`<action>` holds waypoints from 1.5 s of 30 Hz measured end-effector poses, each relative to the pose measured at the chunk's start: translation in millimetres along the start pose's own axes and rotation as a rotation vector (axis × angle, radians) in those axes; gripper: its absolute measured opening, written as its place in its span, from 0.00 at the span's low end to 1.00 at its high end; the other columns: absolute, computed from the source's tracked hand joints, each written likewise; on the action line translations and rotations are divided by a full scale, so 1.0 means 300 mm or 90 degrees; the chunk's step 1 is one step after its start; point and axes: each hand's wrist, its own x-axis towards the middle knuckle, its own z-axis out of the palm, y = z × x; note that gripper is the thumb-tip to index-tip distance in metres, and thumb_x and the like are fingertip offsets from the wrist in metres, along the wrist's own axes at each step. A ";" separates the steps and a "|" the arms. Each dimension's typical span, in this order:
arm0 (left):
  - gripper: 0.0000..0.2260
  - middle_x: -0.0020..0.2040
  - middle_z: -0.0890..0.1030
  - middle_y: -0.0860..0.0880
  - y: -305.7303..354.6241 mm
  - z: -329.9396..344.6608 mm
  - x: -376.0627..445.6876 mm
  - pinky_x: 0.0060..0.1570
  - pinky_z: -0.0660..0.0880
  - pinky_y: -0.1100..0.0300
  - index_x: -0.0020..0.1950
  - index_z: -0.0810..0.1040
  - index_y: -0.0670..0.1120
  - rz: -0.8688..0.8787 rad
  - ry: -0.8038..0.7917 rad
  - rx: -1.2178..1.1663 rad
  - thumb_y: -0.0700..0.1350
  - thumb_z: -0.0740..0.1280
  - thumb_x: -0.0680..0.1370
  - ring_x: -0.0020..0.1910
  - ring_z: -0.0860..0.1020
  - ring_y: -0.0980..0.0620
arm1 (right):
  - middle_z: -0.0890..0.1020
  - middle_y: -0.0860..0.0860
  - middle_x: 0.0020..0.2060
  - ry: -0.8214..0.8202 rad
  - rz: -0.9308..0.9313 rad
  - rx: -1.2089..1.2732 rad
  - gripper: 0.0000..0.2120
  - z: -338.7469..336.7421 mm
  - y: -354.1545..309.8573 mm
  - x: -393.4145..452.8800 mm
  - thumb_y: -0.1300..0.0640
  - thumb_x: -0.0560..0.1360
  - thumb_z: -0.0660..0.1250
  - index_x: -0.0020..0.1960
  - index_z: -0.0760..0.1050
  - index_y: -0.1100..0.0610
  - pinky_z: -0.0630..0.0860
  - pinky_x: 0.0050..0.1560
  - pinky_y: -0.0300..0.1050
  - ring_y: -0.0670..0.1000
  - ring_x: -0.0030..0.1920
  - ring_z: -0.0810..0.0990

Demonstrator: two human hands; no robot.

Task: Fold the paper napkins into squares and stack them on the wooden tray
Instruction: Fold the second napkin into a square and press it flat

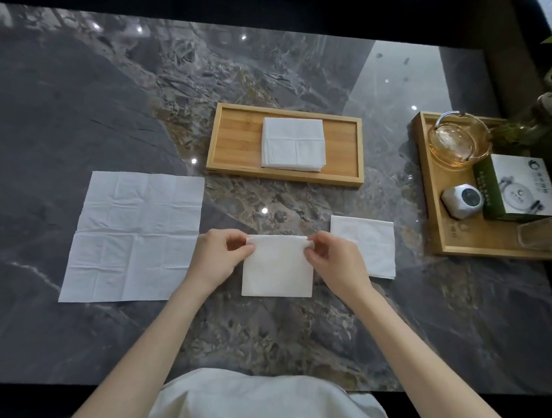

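Note:
A folded white napkin (277, 271) lies on the marble table in front of me. My left hand (217, 259) pinches its far left corner and my right hand (336, 265) pinches its far right corner. An unfolded napkin (133, 239) lies flat to the left, creased into squares. Another folded napkin (370, 248) rests to the right, just behind my right hand. Further back stands the wooden tray (234, 140) with a stack of folded napkins (293, 143) in its middle.
A second wooden tray (436, 207) at the right edge carries a glass cup (456, 142), a green-and-white box (519, 188), a small white device (460, 201) and a clear holder. A plant in a glass vase (546, 113) stands behind it.

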 end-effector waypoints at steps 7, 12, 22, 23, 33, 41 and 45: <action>0.05 0.45 0.79 0.45 -0.040 0.041 0.029 0.39 0.71 0.57 0.47 0.80 0.44 0.036 0.047 0.141 0.42 0.69 0.72 0.40 0.75 0.48 | 0.80 0.53 0.33 0.166 -0.035 -0.195 0.02 0.070 0.001 0.006 0.61 0.71 0.67 0.41 0.77 0.60 0.65 0.40 0.48 0.56 0.36 0.75; 0.08 0.49 0.77 0.43 -0.040 0.095 -0.035 0.40 0.75 0.54 0.52 0.76 0.42 0.116 0.179 0.197 0.41 0.65 0.74 0.44 0.74 0.47 | 0.82 0.53 0.41 0.278 -0.131 -0.236 0.08 0.130 0.013 -0.057 0.61 0.70 0.65 0.49 0.77 0.59 0.65 0.44 0.46 0.56 0.43 0.77; 0.22 0.72 0.65 0.47 -0.159 0.164 -0.084 0.67 0.53 0.47 0.71 0.61 0.44 0.287 -0.037 0.503 0.51 0.44 0.80 0.71 0.55 0.51 | 0.61 0.49 0.72 0.046 -0.161 -0.387 0.26 0.236 0.062 -0.139 0.46 0.81 0.37 0.72 0.59 0.54 0.41 0.71 0.55 0.47 0.74 0.40; 0.22 0.72 0.65 0.47 -0.170 0.155 -0.085 0.67 0.53 0.46 0.71 0.61 0.44 0.277 -0.037 0.512 0.51 0.45 0.80 0.71 0.55 0.51 | 0.62 0.49 0.72 0.044 -0.161 -0.396 0.26 0.225 0.073 -0.137 0.46 0.80 0.37 0.72 0.60 0.53 0.41 0.71 0.55 0.47 0.74 0.39; 0.18 0.68 0.71 0.45 -0.158 0.122 -0.142 0.65 0.60 0.48 0.66 0.70 0.43 0.324 0.054 0.483 0.46 0.52 0.78 0.68 0.67 0.47 | 0.75 0.52 0.65 0.196 -0.291 -0.455 0.19 0.161 0.148 -0.165 0.56 0.76 0.58 0.66 0.71 0.56 0.51 0.69 0.58 0.53 0.71 0.62; 0.18 0.64 0.76 0.48 -0.205 0.125 -0.186 0.62 0.64 0.52 0.64 0.73 0.44 0.375 0.054 0.464 0.41 0.55 0.75 0.65 0.72 0.50 | 0.81 0.50 0.57 0.229 -0.379 -0.363 0.14 0.156 0.188 -0.207 0.59 0.73 0.62 0.57 0.79 0.54 0.60 0.66 0.55 0.53 0.63 0.75; 0.18 0.63 0.77 0.47 -0.196 0.122 -0.190 0.62 0.64 0.52 0.62 0.74 0.44 0.359 0.056 0.425 0.42 0.55 0.75 0.63 0.73 0.48 | 0.83 0.49 0.54 0.242 -0.408 -0.322 0.11 0.134 0.183 -0.198 0.57 0.75 0.62 0.52 0.81 0.54 0.65 0.62 0.53 0.53 0.60 0.77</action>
